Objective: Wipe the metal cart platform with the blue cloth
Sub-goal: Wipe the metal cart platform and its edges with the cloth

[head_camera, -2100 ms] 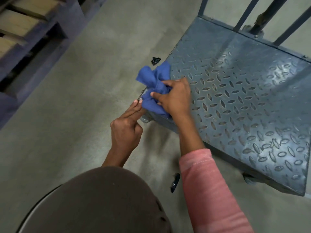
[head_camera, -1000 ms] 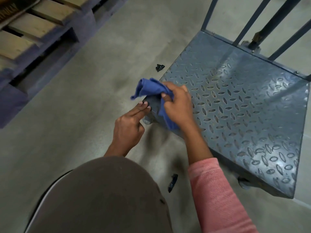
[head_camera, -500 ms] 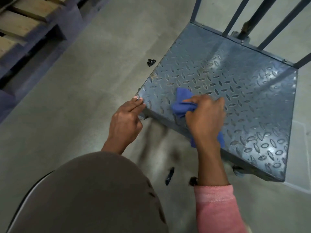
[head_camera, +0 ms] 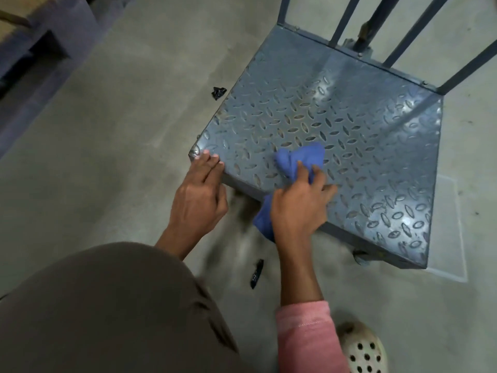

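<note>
The metal cart platform (head_camera: pixel 349 130) is a blue-grey tread plate lying low over the concrete floor. My right hand (head_camera: pixel 298 205) grips the blue cloth (head_camera: pixel 298 157) and presses it on the plate near its front edge. One end of the cloth hangs down over that edge below my wrist. My left hand (head_camera: pixel 199 197) rests with straight fingertips on the platform's near left corner and holds nothing.
Upright blue bars (head_camera: pixel 347 20) rise from the platform's far edge. A wooden pallet rack (head_camera: pixel 32 44) stands at the far left. Small black scraps (head_camera: pixel 218 92) lie on the floor beside the cart. A cart wheel (head_camera: pixel 360 257) shows under the front edge. My perforated shoe (head_camera: pixel 363 348) is at the bottom right.
My right hand carried the cloth from the left corner onto the plate, then slid it back a little to the left along the front edge. My left hand stays at the corner.
</note>
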A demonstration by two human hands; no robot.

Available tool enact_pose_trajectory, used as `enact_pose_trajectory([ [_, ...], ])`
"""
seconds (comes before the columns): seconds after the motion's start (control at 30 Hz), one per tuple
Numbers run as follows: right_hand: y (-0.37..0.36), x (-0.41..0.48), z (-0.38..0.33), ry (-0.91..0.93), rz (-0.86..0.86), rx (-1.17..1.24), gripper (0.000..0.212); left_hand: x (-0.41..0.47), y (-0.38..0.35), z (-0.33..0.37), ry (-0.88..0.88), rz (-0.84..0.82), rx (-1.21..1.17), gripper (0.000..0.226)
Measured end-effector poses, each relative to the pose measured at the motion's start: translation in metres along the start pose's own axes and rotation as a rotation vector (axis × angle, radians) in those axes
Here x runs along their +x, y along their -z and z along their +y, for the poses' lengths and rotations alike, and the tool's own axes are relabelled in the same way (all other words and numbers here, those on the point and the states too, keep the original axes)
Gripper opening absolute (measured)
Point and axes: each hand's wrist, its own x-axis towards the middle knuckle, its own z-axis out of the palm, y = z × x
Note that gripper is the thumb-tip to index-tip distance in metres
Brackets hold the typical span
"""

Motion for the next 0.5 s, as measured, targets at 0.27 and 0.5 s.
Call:
enact_pose_trajectory([
  [0.27,-0.029,0.027,-0.048,0.377,-0.118,0.066,0.059,0.026,-0.02,0.014,-0.053,-0.254,0.043,0.061],
  [0.5,-0.02,0.027,-0.001,0.092,0.262,0.254,0.06,0.001,-0.007,0.001,-0.016,-0.133,0.051,0.051],
])
